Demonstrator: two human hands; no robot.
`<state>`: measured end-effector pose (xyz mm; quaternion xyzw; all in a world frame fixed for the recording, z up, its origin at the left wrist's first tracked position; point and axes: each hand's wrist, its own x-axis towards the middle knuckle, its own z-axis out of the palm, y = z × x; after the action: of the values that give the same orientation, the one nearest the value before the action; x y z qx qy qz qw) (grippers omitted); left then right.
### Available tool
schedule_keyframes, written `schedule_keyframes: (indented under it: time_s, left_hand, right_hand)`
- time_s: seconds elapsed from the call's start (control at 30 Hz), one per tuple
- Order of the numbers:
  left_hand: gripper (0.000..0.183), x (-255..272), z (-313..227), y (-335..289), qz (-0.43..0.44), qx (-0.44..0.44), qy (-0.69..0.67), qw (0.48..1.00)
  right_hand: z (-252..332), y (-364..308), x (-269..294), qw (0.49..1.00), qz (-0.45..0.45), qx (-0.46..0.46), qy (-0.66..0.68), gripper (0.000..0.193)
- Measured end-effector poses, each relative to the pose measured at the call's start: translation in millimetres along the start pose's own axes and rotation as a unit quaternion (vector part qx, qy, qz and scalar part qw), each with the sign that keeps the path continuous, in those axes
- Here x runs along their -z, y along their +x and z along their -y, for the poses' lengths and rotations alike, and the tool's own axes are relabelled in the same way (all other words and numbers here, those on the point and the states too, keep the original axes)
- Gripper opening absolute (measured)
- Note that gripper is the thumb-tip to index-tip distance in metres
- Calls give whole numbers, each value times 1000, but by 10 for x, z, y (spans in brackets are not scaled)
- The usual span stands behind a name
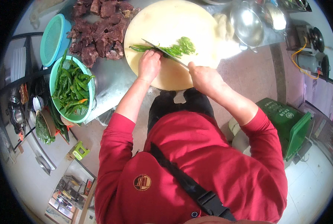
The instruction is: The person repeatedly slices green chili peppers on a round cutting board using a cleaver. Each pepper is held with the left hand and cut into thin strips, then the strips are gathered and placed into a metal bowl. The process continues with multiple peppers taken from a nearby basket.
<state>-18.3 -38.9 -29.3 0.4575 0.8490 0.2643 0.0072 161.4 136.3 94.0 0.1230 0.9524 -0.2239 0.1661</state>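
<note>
On a large round cutting board lie green chili peppers, whole at the left, with sliced green pieces heaped to the right. My right hand grips the handle of a knife, whose blade slants up and left across the peppers. Close beside the blade, my left hand presses down on the peppers with its fingers curled. Its fingertips are partly hidden behind the knuckles and the blade.
Left of the board sit chunks of dark meat. A turquoise basket holds several whole green peppers, and another turquoise basket stands behind it. Metal bowls are at the far right. A green bin stands on the floor at right.
</note>
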Motion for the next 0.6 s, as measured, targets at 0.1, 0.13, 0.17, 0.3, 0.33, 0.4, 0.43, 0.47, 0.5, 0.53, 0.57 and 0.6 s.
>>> schedule_keyframes:
  time_s: [0.1,0.13,0.17,0.3,0.33,0.4,0.43,0.47,0.5,0.53,0.57,0.6]
  left_hand:
    - [24,-5,15,-3,-9,-4,-31,999]
    - [24,-10,24,-3,-17,-13,-42,999]
    - [24,-5,39,-9,12,0,-20,1000]
    - [24,-2,68,-12,2,-22,-12,1000]
    - [23,-3,63,-10,-25,-33,-29,999]
    - [21,17,53,2,-1,-23,-31,999]
    - [20,41,48,11,17,-22,-33,999]
    - [20,77,52,24,46,-14,-32,998]
    - [19,123,76,66,33,5,-25,999]
    - [19,187,109,102,42,32,-16,998]
    - [19,260,144,119,43,49,-5,998]
    - [19,341,205,162,23,12,80,996]
  right_hand:
    - [31,19,-14,1000,4,-3,4,10]
    - [43,28,-22,1000,-1,4,7,10]
    - [48,30,-27,1000,4,11,16,10]
    - [52,50,-54,1000,-2,7,13,9]
    - [45,52,-65,1000,2,4,11,9]
    - [42,84,-104,1000,4,-3,7,9]
    - [48,114,-134,1000,4,-9,7,9]
    - [50,140,-166,1000,0,-7,12,9]
    - [40,162,-186,1000,-2,-15,6,10]
    - [34,182,-206,1000,-3,-19,11,11]
    - [23,191,-219,999,18,-38,14,11]
    - [-8,213,-213,999,13,-42,25,13]
